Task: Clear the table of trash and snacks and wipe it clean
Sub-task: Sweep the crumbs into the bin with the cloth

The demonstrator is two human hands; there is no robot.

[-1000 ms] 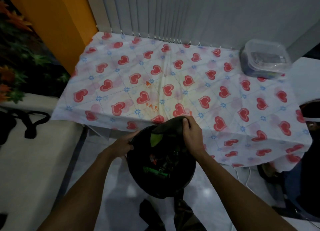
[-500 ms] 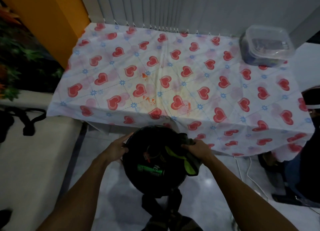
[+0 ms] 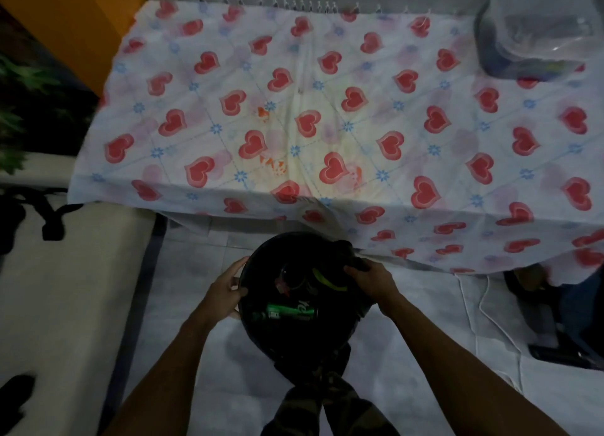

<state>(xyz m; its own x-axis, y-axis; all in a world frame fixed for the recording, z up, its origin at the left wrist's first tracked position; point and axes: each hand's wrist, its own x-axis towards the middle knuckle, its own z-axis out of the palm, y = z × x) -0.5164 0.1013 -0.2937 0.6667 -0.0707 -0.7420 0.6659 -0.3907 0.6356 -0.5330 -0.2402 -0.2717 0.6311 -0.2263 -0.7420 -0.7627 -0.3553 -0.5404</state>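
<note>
A black trash bin (image 3: 261, 331) stands on the floor in front of the table, below its near edge. Inside lie a green can (image 3: 291, 312), a yellow-green wrapper (image 3: 322, 277) and other dark trash. My left hand (image 3: 225, 288) grips the bin's left rim. My right hand (image 3: 371, 277) holds a dark cloth (image 3: 348, 256) against the bin's right rim. The table carries a white cloth with red hearts (image 3: 327, 118), which shows orange stains (image 3: 274, 166) and a yellowish patch near the middle.
A clear lidded plastic container (image 3: 539, 34) sits at the table's far right corner. A pale bench (image 3: 65, 288) with a black strap (image 3: 49, 216) runs along the left. White cables (image 3: 474, 311) and dark objects lie on the floor at right. An orange pillar (image 3: 75, 27) stands back left.
The bin has come down below the table's edge and away from it. My right hand slid with the dark cloth from the far rim to the right rim; the view moved closer.
</note>
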